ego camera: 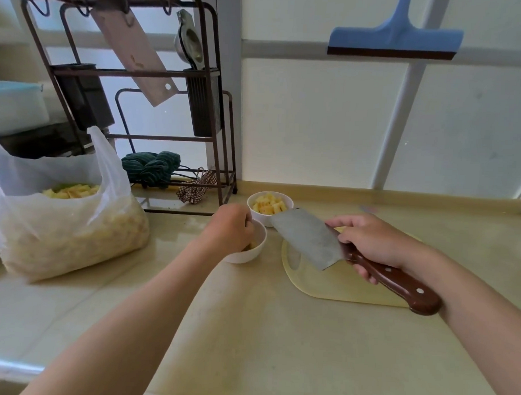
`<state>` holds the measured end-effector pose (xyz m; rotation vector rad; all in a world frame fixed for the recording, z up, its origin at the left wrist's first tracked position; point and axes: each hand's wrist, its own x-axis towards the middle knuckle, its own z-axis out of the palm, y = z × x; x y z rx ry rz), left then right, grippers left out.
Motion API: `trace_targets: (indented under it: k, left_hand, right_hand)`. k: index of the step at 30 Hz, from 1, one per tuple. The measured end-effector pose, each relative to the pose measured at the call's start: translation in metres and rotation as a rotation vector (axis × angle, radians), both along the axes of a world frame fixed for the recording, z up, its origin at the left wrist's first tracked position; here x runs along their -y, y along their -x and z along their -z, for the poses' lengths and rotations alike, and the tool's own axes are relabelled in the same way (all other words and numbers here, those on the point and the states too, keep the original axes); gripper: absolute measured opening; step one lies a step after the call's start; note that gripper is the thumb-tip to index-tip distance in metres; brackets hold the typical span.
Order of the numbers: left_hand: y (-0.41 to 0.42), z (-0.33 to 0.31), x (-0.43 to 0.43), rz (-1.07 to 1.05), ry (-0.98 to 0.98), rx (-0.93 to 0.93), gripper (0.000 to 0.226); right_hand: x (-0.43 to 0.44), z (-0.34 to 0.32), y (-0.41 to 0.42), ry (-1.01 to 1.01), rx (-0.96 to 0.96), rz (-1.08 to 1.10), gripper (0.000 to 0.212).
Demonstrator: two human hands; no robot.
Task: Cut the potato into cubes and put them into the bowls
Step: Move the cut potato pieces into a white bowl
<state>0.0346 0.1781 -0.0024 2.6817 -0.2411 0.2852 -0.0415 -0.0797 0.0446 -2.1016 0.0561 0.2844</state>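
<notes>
Now right hand [373, 242] grips cleaver [308, 239]; left hand [231, 226] curls inside bowl [253, 254], its hold unclear.

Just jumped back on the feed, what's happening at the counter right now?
The left hand dips into the near white bowl; whether it holds anything is hidden. The right hand grips the cleaver by its handle, blade over the cutting board. The far bowl is full of potato cubes.

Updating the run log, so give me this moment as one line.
left hand: fingers in near bowl, grip unclear | right hand: holds cleaver over cutting board | far bowl: holds potato cubes
</notes>
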Motion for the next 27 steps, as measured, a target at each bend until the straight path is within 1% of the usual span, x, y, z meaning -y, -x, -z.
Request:
trace_targets:
  k: [4,7,9,11,14,17,23,27]
  left_hand:
    - [0.0,-0.002,0.002,-0.011,-0.027,0.02,0.017]
    - [-0.001,-0.003,0.004,-0.005,-0.003,0.061,0.019]
    - [0.0,-0.004,0.008,0.013,0.024,0.093,0.028]
    - [0.003,-0.006,0.017,0.068,0.018,0.132,0.031]
    - [0.01,-0.009,0.046,0.223,-0.005,0.147,0.026]
    - [0.017,-0.006,0.082,0.335,-0.008,0.108,0.031]
    - [0.016,0.006,0.136,0.37,-0.165,-0.049,0.051]
    - [0.005,0.011,0.153,0.358,-0.278,-0.102,0.048]
  right_hand:
    - [0.015,0.002,0.002,-0.017,0.012,0.025,0.049]
    - [0.03,0.004,0.005,-0.03,0.021,0.046,0.053]
    - [0.043,0.005,0.008,-0.043,0.03,0.075,0.052]
    - [0.057,0.008,0.012,-0.059,0.037,0.123,0.05]
    - [0.076,0.016,0.018,-0.067,0.04,0.204,0.048]
    - [0.088,0.027,0.024,-0.075,0.053,0.27,0.047]
    - [0.115,0.047,0.028,-0.125,0.107,0.388,0.044]
    - [0.128,0.063,0.027,-0.135,0.128,0.406,0.045]
